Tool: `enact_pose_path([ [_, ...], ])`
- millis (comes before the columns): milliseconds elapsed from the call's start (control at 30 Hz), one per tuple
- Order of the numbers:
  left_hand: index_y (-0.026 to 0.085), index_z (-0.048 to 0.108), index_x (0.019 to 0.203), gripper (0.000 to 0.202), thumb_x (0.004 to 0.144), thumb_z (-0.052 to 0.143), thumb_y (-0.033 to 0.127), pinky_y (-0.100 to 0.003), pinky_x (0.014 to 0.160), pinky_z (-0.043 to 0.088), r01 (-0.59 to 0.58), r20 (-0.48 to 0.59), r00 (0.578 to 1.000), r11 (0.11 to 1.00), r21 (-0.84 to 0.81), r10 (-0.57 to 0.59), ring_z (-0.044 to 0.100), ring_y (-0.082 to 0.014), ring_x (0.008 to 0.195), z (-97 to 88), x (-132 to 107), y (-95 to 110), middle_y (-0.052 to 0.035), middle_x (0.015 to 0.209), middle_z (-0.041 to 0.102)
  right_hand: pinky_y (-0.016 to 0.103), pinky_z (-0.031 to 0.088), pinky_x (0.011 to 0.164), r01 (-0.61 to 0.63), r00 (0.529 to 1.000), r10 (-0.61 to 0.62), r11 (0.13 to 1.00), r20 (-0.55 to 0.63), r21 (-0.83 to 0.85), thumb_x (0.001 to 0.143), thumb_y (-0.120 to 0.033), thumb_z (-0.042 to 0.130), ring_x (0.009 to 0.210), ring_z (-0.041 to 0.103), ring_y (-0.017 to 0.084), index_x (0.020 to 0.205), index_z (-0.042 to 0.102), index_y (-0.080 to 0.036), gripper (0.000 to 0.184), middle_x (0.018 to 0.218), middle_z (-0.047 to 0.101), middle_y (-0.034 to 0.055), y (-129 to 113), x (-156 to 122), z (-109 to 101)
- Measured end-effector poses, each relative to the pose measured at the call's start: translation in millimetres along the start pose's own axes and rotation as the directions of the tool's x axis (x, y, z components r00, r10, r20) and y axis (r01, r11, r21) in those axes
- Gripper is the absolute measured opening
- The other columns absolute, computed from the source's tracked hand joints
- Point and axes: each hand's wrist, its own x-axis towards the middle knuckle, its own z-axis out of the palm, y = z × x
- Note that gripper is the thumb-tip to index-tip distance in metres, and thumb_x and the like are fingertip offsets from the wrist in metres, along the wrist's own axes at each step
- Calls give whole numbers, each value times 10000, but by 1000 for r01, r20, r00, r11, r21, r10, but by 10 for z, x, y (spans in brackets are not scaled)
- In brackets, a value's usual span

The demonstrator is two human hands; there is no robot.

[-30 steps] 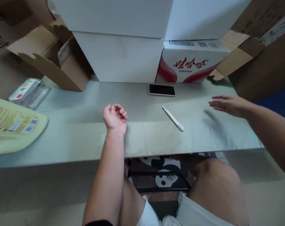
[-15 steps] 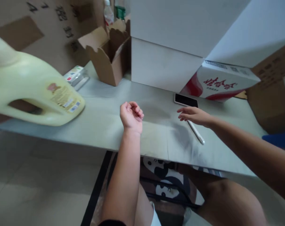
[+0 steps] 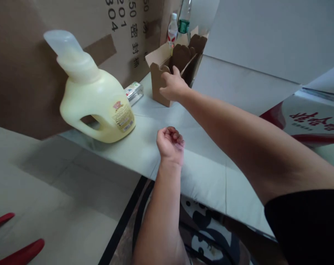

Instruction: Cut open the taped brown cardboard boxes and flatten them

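Note:
My right hand (image 3: 173,85) is stretched out at the near corner of a small open cardboard box (image 3: 158,82), its fingers apart. It overlaps the box's front side; whether the fingertips touch the cardboard I cannot tell. On the table (image 3: 153,121) rests my left hand (image 3: 170,145), palm up, with the fingers curled in and nothing visible in them. To its left stands a pale yellow jug (image 3: 97,99) with a handle and a translucent cap. A small clear-sided pack (image 3: 134,92) with a printed top lies between the jug and the box.
Behind the jug rises a large printed carton (image 3: 81,22). Two plastic bottles, one with a red label (image 3: 172,29) and one with a green label (image 3: 184,25), stand behind the small box. White panels (image 3: 255,40) and a red-and-white carton (image 3: 307,117) are at the right.
My right hand has moved left, from beside the phone and the white stick to the small cardboard box. The view has turned left. My left hand keeps its curled pose.

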Motion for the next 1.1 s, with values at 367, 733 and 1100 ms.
enact_pose_path([
  [367,200,481,719,203,904,402,184,-263,747,387,-660,-225,670,706,257,707,526,-126,780,-106,27,52,3,769,495,386,515,777,47,946,3,988,-324,145,896,-283,561,780,614,220,760,598,-230,151,801,625,51,9,-2257,-565],
  [733,219,769,926,482,891,575,659,-382,924,524,-745,807,569,514,425,158,708,-257,927,-9,-148,-835,-117,857,759,592,491,980,-322,507,451,890,-735,323,652,-430,840,1286,559,373,925,590,-377,375,1314,554,110,426,-4595,-840],
  [1100,246,795,989,195,812,740,185,-386,1167,431,-810,776,576,306,499,258,639,-231,1244,270,-20,-1202,-70,1236,717,565,473,1060,-66,618,650,604,-443,794,804,-639,607,1285,601,367,896,648,-281,372,1301,682,96,750,-4651,-661],
])
